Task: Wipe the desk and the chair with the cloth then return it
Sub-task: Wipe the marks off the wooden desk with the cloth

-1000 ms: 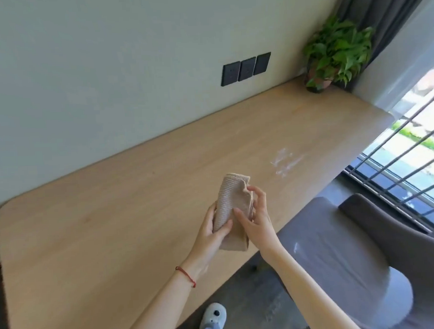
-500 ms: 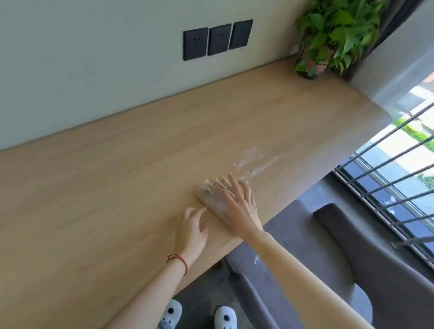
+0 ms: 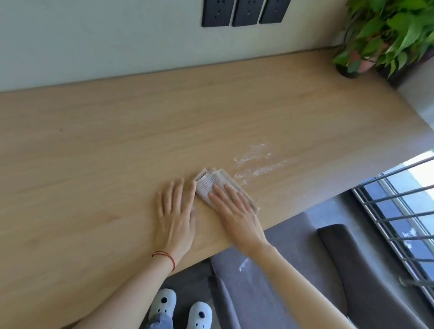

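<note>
A folded beige ribbed cloth lies flat on the light wooden desk, near its front edge. My right hand presses flat on the cloth, fingers together and pointing toward the wall. My left hand rests flat on the bare wood just left of the cloth, its fingertips close to the cloth's edge. A white smear marks the desk to the right of the cloth. The grey upholstered chair stands under the desk edge at the lower right, with a small white mark on its seat.
A potted green plant stands at the desk's far right corner. Three black wall sockets sit above the desk. A window with metal bars is on the right. My feet in white slippers stand on the grey floor.
The cloth went from being held in the air by both hands to lying on the desk under my right hand. My left hand let go and settled flat beside it.
</note>
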A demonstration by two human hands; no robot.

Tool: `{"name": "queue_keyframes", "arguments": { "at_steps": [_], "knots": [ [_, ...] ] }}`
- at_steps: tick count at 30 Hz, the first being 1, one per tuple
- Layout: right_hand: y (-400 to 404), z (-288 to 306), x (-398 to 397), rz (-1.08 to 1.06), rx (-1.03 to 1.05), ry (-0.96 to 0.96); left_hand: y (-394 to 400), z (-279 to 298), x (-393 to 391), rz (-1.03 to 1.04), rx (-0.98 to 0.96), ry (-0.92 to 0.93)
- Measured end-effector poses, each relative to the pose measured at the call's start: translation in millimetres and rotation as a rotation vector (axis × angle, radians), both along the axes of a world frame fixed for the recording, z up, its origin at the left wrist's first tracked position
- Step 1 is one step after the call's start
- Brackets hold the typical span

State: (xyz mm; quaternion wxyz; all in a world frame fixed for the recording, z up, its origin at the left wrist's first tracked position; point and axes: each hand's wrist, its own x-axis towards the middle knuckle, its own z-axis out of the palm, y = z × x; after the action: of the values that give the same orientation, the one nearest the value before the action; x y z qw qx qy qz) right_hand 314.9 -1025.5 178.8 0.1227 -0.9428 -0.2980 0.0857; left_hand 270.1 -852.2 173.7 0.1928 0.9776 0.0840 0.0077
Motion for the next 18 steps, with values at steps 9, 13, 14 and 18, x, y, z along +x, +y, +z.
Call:
{"name": "queue_keyframes", "arguments": {
  "at_steps": [9,13,14,18],
  "knots": [
    [43,0,54,-0.284,0.2,-0.02,0,0,5,0.018,0.093,0.064],
    [16,5,-3,-0.012,0.171,0.037,-2,4,4,0.06,0.071,0.054],
    [4,7,-11,0.04,0.143,0.018,-2,5,4,0.065,0.074,0.052],
    [-37,13,11,0.02,0.097,-0.039,-2,3,4,0.065,0.091,0.048]
  ]
}}
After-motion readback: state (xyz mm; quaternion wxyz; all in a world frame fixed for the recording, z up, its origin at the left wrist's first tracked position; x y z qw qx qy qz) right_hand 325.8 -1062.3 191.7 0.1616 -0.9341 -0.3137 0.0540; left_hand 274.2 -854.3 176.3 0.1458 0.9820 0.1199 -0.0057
